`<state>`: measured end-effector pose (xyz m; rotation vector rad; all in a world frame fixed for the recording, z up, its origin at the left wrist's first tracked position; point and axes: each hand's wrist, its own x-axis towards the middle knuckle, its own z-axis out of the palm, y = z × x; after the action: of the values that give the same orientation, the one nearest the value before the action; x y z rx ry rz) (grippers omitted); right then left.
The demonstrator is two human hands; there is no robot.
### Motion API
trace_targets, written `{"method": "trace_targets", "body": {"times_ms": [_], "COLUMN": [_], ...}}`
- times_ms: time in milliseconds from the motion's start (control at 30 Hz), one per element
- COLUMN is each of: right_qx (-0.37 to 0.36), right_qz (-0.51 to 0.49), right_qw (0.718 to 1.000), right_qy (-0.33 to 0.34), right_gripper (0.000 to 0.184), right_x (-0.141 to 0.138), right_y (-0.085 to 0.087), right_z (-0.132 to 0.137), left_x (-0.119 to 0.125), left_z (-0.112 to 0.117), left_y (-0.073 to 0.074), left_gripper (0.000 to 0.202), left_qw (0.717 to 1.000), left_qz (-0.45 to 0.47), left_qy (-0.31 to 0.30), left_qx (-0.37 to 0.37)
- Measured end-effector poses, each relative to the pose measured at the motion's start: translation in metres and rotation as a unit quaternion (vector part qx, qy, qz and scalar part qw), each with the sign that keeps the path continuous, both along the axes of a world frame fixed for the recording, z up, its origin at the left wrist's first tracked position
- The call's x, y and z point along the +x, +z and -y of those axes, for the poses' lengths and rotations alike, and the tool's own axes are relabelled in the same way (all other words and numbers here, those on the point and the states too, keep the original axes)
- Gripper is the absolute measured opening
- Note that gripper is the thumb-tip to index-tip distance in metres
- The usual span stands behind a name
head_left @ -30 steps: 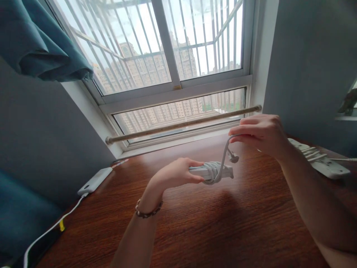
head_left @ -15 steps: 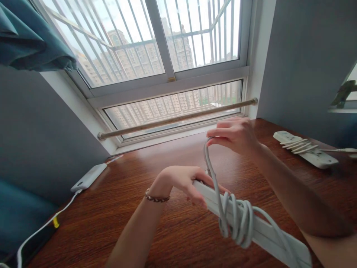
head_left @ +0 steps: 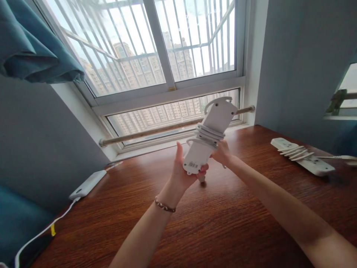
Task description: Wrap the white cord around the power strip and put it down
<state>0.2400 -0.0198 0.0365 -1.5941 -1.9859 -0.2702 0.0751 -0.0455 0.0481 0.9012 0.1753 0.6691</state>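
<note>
My left hand [head_left: 181, 176] has its grip curled around the low end of a white power strip [head_left: 200, 152], pinching it. I see the strip near the middle of the frame, up over the brown bench [head_left: 223, 223], tipped so its top leans to the right. A white cord [head_left: 209, 133] goes round and round it. My right hand [head_left: 221, 152] is at the strip's right side by the cord, but its fingers are hidden, so I cannot tell if that grip pinches anything. A second power strip [head_left: 321, 166] lies at the right of the frame.
</note>
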Motion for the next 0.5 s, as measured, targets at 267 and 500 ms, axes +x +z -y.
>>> {"method": "trace_targets", "body": {"times_ms": [267,500], "right_qx": [0.032,-0.171], "right_qz": [-0.006,-0.392], "right_qw": [0.999,0.882], "right_qy": [-0.028,0.196], "right_gripper": [0.039,0.077], "right_x": [-0.002,-0.004], "right_y": [-0.014,0.001], "right_z": [-0.009,-0.002], "left_x": [-0.005,-0.010], "left_z": [0.003,0.004], "left_y": [0.011,0.018], "left_gripper": [0.067,0.051], "left_qw": [0.996,0.979], "left_qz": [0.016,0.017], "left_qy": [0.047,0.200], "left_qx": [-0.074,-0.031]}}
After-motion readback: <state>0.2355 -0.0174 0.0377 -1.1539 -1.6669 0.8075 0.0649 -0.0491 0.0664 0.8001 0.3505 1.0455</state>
